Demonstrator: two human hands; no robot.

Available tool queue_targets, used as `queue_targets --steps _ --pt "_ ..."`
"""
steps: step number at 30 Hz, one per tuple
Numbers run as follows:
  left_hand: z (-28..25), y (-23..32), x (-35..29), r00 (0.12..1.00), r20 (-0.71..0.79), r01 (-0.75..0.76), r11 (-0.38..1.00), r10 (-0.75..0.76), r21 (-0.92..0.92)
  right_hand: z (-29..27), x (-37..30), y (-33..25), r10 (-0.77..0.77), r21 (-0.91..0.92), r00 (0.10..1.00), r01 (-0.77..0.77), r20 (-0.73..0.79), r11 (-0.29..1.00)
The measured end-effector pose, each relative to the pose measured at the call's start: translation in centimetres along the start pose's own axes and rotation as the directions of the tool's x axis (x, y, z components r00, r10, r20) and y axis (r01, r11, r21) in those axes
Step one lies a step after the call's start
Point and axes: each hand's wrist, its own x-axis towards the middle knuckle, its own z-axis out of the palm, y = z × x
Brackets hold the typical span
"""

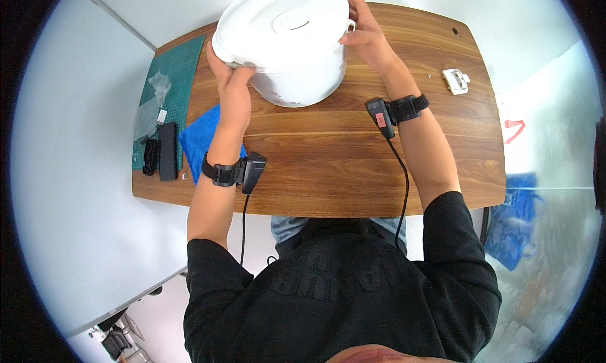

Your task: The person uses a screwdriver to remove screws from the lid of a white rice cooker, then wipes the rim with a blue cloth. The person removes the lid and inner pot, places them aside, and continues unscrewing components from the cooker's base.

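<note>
A white rice cooker (300, 79) with a rounded, lidded top and a faint floral print is at the far middle of the table. Its lid (271, 19) is down, with a small oval vent on top. My left hand (231, 79) grips the cooker's left side, thumb toward the front, at the lid's rim. On the opposite side, my right hand (369, 38) holds the cooker beside a small white loop, with thumb and fingers spread around the edge. Whether the base rests on the table or is slightly raised, I cannot tell.
A green cutting mat (180, 66) at the left carries clear plastic bags and a black box (167, 152). Partly under my left forearm lies a blue cloth (201, 136). A white plastic part (455, 81) sits at the right. Black cables hang from both wrist devices.
</note>
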Motion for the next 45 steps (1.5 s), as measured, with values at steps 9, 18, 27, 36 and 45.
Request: queue_targets --steps 9,18,27,36,45 --pt "-1.9 -0.5 1.2 0.997 0.070 0.017 0.999 -0.014 -0.051 0.0 -1.0 -1.3 0.026 -0.105 1.000 -0.027 -0.008 0.994" --pt "-1.8 -0.8 0.8 0.998 0.044 -0.031 0.998 0.033 -0.046 0.5 -1.4 -1.8 -0.024 0.006 1.000 0.024 -0.012 1.000" --pt "-4.5 0.6 2.1 0.959 0.257 -0.173 0.965 0.119 0.198 -0.3 -1.5 -3.0 0.031 -0.051 0.999 -0.032 -0.012 0.998" --pt "-5.1 -0.8 2.8 0.951 0.240 -0.264 0.919 0.197 0.293 -0.9 -0.7 -1.8 0.049 0.097 0.999 -0.048 -0.007 0.994" --pt "-4.3 -2.5 2.5 0.938 0.161 -0.345 0.886 0.308 0.311 -0.6 -0.8 -0.8 0.039 0.203 0.999 -0.043 0.023 0.978"
